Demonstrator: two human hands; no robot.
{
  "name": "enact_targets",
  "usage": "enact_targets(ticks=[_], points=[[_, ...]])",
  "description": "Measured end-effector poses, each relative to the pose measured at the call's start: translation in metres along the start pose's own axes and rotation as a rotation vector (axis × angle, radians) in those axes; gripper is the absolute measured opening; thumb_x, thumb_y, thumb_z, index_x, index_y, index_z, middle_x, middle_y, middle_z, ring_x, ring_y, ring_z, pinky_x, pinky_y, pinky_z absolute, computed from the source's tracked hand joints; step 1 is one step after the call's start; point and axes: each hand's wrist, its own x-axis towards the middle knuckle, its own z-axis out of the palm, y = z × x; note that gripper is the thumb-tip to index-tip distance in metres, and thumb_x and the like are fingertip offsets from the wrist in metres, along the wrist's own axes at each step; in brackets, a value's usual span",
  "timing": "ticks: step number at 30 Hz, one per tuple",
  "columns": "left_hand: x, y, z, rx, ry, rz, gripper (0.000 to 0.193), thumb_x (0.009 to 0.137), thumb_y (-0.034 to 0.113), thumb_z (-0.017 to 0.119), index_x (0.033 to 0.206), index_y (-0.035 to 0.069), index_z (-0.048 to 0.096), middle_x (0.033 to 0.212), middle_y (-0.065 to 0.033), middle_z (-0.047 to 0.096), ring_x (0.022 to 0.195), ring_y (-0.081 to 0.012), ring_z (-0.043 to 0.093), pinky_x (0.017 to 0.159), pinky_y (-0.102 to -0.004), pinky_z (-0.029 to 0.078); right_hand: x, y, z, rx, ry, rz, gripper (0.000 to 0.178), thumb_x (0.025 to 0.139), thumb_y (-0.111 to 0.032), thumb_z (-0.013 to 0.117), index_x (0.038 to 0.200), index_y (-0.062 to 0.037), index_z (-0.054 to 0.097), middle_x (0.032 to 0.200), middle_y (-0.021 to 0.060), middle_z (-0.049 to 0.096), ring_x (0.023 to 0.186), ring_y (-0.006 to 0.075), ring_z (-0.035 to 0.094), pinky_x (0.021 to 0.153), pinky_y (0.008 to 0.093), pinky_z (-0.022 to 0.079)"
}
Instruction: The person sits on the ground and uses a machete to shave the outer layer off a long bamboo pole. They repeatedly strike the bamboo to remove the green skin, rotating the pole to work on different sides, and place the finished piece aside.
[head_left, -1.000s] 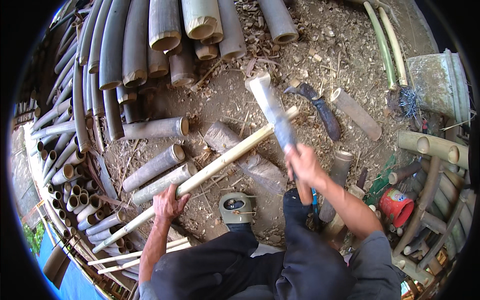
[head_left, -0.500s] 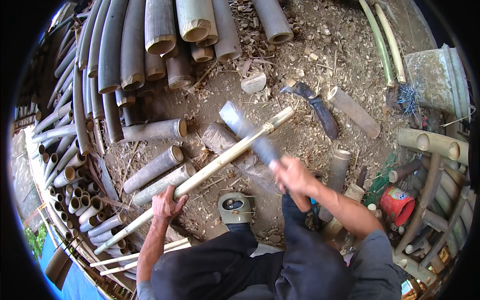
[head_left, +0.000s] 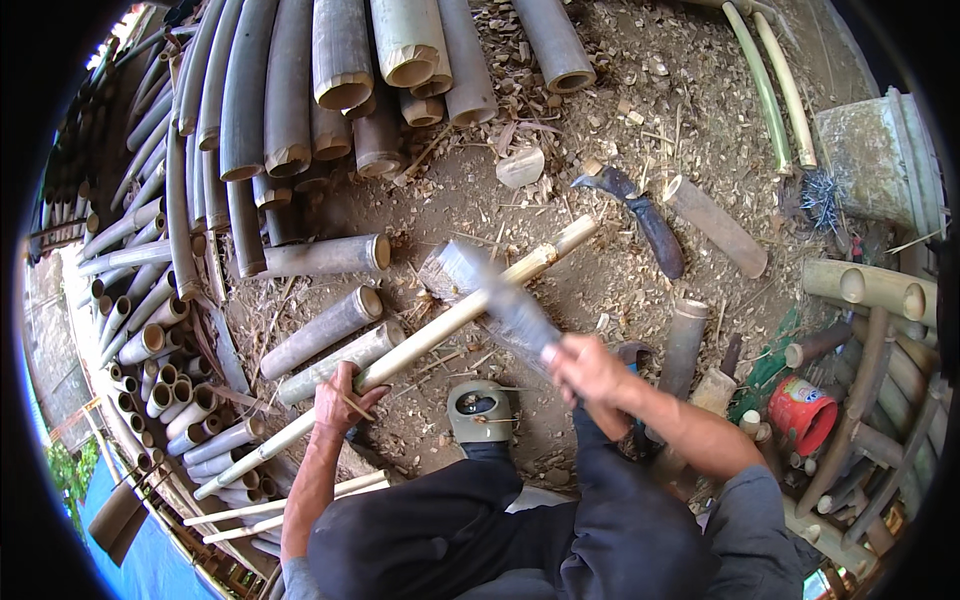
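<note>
A pale, slender bamboo pole [head_left: 440, 334] slants across my front, its far end up to the right. My left hand [head_left: 343, 398] is closed round its lower part. In my right hand [head_left: 592, 370] is the handle of a machete, gripped firmly. Its broad blade [head_left: 522, 320], smeared by motion, crosses over the pole; whether it touches cannot be made out. Beneath them a brown wooden log [head_left: 430, 278] lies on the ground, partly hidden by the blade and pole. Two short bamboo sections [head_left: 322, 332] rest just beyond my left hand.
Thick bamboo poles [head_left: 285, 90] are stacked at the far left. A hooked tool [head_left: 652, 228] and a bamboo section [head_left: 715, 226] lie on the chip-strewn ground. To the right are a red container [head_left: 803, 412] and a grey bucket [head_left: 875, 155]. My sandalled foot [head_left: 480, 412] is close below the pole.
The machete blade has swung slightly lower and nearer along the pole, with my right hand a little lower. The whole view has shifted slightly. Both grips are kept.
</note>
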Motion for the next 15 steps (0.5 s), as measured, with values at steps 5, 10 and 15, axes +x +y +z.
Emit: enact_targets(ticks=[5,10,15], points=[[-0.006,0.009,-0.001,0.062,0.067,0.073,0.041,0.09,0.045,0.065,0.103,0.007,0.055,0.08,-0.0158,0.065,0.078,-0.0372,0.065,0.067,-0.0477,0.049,0.019,-0.031,-0.07,0.173,0.378,-0.185,0.031,0.103,-0.033,0.052,0.091,-0.004,0.051,0.07,0.003,0.058,0.049,0.0109,0.058,0.042,0.0259,0.054],[-0.005,0.008,0.01,0.104,0.131,0.086,0.046,0.091,0.051,0.062,0.102,0.007,0.055,0.078,-0.0152,0.063,0.076,-0.0363,0.065,0.065,-0.0469,0.049,0.016,-0.023,-0.04,-0.105,0.119,-0.101,0.033,0.103,-0.033,0.052,0.091,-0.0017,0.051,0.068,0.0032,0.057,0.049,0.0114,0.057,0.041,0.0282,0.051],[-0.006,0.01,0.012,0.134,0.2,0.126,0.053,0.091,0.057,0.058,0.101,0.005,0.055,0.076,-0.0138,0.06,0.072,-0.0342,0.062,0.064,-0.0444,0.049,0.028,-0.029,-0.042,0.087,0.354,-0.107,0.031,0.103,-0.029,0.054,0.091,-0.0004,0.054,0.071,0.0046,0.062,0.05,0.0115,0.059,0.044,0.0294,0.05]])
